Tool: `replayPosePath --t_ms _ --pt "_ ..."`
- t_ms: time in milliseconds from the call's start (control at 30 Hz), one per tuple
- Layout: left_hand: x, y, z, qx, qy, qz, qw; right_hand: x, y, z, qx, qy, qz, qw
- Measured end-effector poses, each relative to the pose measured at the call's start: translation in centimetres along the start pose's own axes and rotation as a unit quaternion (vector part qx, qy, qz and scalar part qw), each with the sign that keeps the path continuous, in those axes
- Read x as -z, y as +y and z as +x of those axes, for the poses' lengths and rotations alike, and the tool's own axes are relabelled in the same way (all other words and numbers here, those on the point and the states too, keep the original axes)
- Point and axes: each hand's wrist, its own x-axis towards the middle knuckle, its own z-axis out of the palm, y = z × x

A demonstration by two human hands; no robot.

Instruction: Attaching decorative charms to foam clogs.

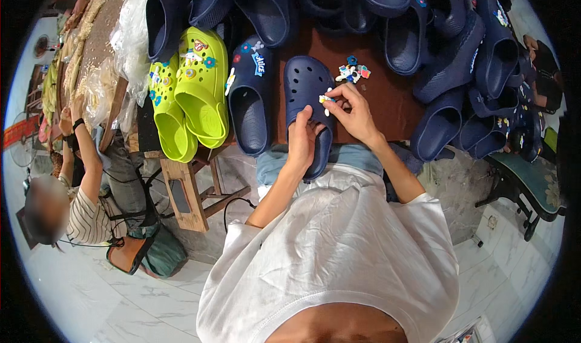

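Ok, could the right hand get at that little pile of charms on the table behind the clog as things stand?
Probably yes. The right hand is at the navy clog, pinching a small charm, and the charm pile lies just beyond it on bare table. Its fingers are occupied, though.

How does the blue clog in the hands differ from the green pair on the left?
The blue clog is navy and single; the green pair is lime and lies side by side. The blue clog has only one small charm being pressed on by the right hand, while the left hand reaches inside it; the green pair carries many charms and nobody touches it. Both have the same holed shape and lie toes away from the person.
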Motion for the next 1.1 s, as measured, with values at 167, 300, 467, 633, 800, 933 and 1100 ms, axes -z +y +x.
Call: replayPosePath --t_ms 167,300,467,633,800,933,1100 --pt "0.6 -0.2 0.3 0.008 -0.01 0.022 1.0 -0.6 -0.5 -0.7 0.033 0.051 -0.027 0.998" --pt "0.3 -0.1 0.3 0.011 -0.001 -0.01 1.0 0.9 0.1 -0.6 0.077 0.103 -0.088 0.988" --pt "0.3 -0.1 0.2 0.007 0.0 -0.019 1.0 4.9 2.4 -0.1 0.034 0.199 -0.199 0.959" --pt "0.1 0.0 0.3 -0.002 -0.008 -0.032 0.999 6.3 3.5 0.9 0.039 0.168 -0.296 0.939" --pt "-0.4 0.4 0.6 -0.014 -0.035 -0.132 0.991 5.4 4.4 2.0 0.061 0.168 -0.363 0.915" --pt "-0.5 0.5 1.0 -0.001 -0.047 -0.163 0.985 5.2 4.5 1.9 0.049 0.174 -0.337 0.924" --pt "-1.3 0.7 1.3 -0.013 -0.056 -0.178 0.982 5.2 3.6 1.4 0.013 0.184 -0.234 0.955"
